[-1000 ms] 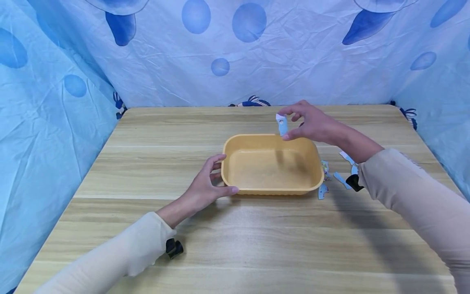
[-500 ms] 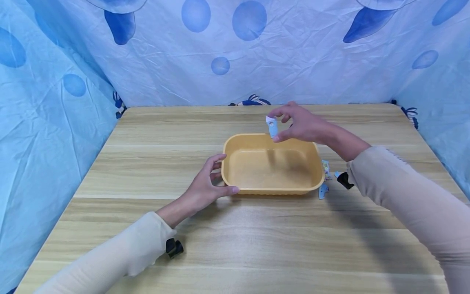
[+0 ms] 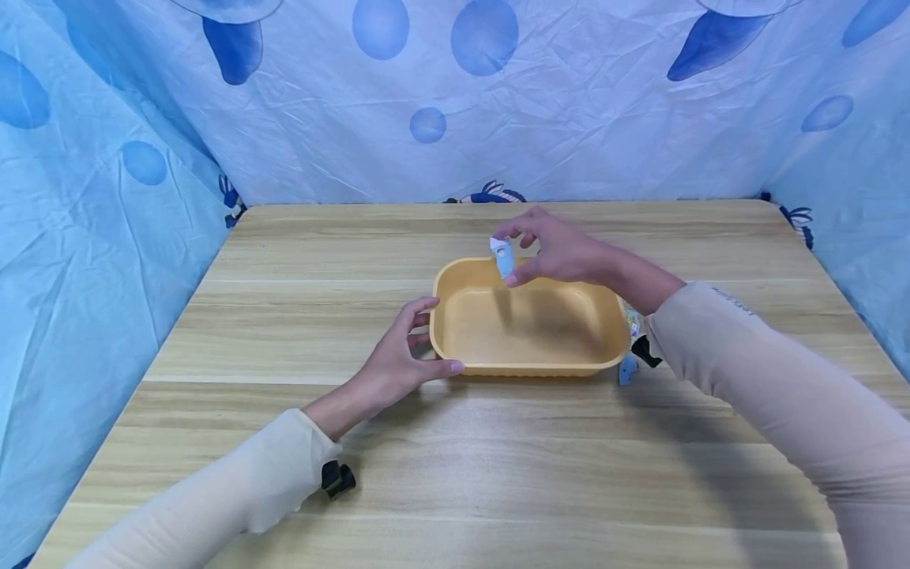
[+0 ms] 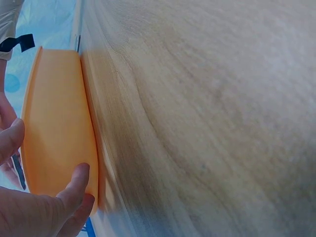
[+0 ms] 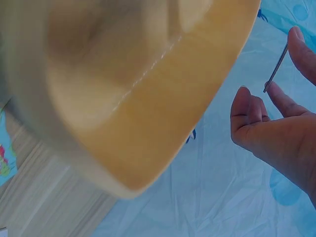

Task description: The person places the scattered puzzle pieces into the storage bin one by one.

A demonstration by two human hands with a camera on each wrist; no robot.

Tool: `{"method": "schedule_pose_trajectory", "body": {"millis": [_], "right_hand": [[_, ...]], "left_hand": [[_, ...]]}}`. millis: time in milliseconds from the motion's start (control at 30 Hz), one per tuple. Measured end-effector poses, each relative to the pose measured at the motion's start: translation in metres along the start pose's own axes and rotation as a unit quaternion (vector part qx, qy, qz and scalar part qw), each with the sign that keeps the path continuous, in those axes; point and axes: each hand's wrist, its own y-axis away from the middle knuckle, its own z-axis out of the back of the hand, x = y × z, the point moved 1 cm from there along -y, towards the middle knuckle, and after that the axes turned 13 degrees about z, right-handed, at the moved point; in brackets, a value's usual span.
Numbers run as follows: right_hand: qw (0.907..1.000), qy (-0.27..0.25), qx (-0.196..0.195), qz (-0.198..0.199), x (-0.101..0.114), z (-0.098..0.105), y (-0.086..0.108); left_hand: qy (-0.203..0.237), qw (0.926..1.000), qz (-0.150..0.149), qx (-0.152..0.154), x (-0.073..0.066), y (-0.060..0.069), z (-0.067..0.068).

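My left hand [image 3: 394,363] holds the left end of a yellow-orange plastic tub [image 3: 526,371], thumb at the front corner and fingers along the end wall. In the left wrist view, fingertips touch the tub's outer wall [image 4: 59,108]. Above the tub's back rim, my right hand [image 3: 562,251] pinches a small flat light-blue piece [image 3: 502,258] with a white end, between thumb and fingertip. The right wrist view shows that piece [image 5: 276,68] edge-on, thin and stiff. No pieces show on the tub's visible floor, which carries the hand's shadow.
Small printed light-blue pieces [image 3: 627,370] lie on the wooden table [image 3: 455,474] just right of the tub, partly hidden by the right wrist's black strap [image 3: 645,351]. A blue patterned cloth [image 3: 341,134] hangs behind the table and along both sides.
My right hand has moved left and slightly down with the light-blue piece, from the tub's back right towards its middle. The right forearm now covers more loose pieces. The left hand stays put.
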Motion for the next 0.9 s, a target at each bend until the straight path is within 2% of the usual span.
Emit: {"method": "schedule_pose_trajectory", "body": {"millis": [433,900], "right_hand": [[0.9991,-0.01,0.036,0.02,0.007,-0.023,-0.013],[0.9977,0.004,0.059,0.033,0.006,-0.036,-0.02]], "left_hand": [[-0.003,0.9999,0.01,-0.003,-0.001,-0.001,0.0],[-0.005,0.9999,0.013,-0.003,-0.003,0.001,0.002]]}}
